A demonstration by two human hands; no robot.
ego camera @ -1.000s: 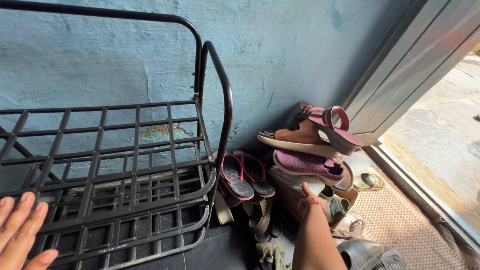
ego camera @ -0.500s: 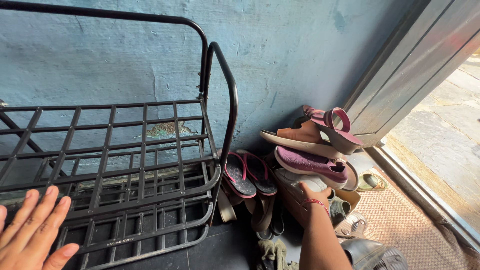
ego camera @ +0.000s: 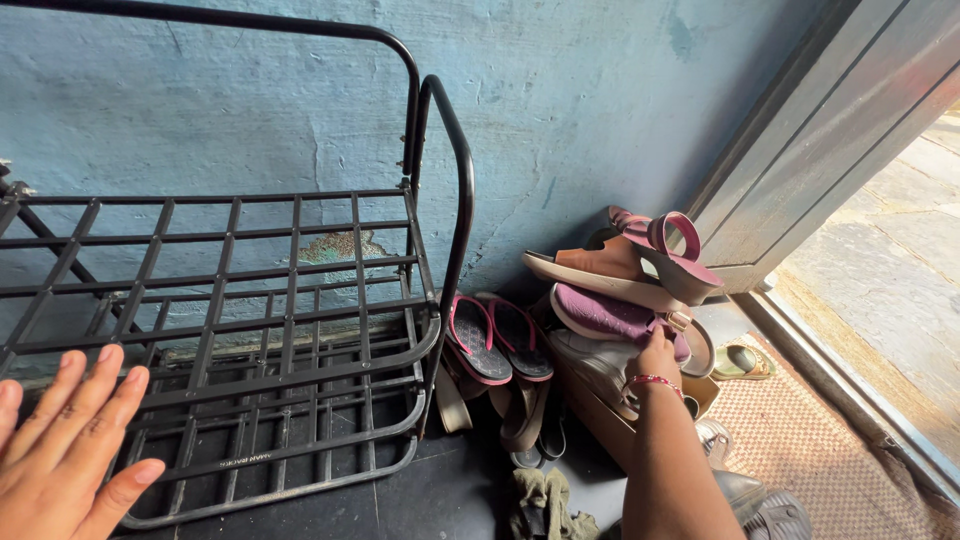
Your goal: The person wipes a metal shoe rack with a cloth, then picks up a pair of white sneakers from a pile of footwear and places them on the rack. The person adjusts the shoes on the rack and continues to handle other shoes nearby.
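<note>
Right hand (ego camera: pixel 655 352) pinches the light, flexible maroon sandal (ego camera: pixel 612 315) at its strap, at three o'clock of the black metal shoe rack (ego camera: pixel 300 330); left hand (ego camera: pixel 65 450) hovers open, empty.

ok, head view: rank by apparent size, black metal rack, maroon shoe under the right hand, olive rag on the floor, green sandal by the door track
1. black metal rack, largest by far.
2. maroon shoe.
3. olive rag, cut off by the frame edge and nearer the camera, so unsure against the shoe.
4. green sandal, smallest.
The right hand covers part of the shoe.
</note>
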